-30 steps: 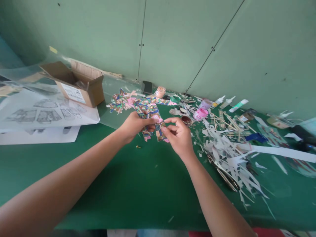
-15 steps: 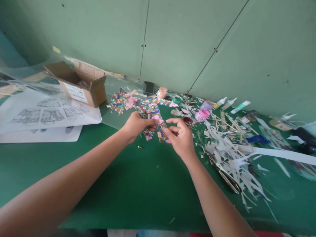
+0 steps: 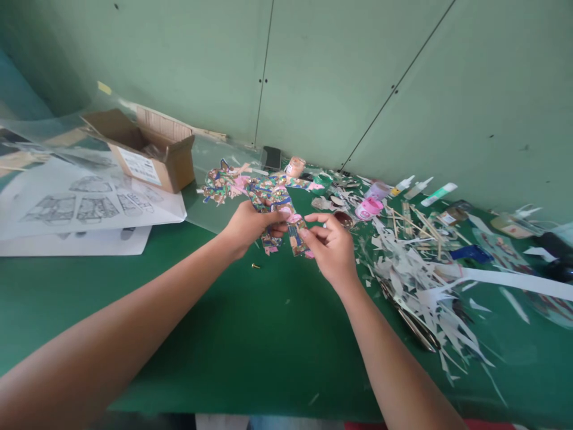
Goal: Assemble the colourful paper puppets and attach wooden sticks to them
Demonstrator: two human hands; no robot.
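A flat, jointed cut-out figure with a multicoloured pattern and pink patches lies partly raised over the green table, its head end toward the left. My left hand is closed on it, thumb on top near a pink round patch. My right hand pinches the side of the lower leg piece between thumb and forefinger, other fingers curled. A small brass paper fastener rests on the table just in front of my left hand. The fingertips under the figure are hidden.
Printed sheets and an open cardboard box stand at the left. To the right lie a heap of paper scraps, scissors, sticks, a pink paint jar and glue bottles. A green wall closes off the back.
The view has shifted slightly. Both hands keep their hold on the figure, and the leg piece has tilted a little, with my left thumb drawn back slightly.
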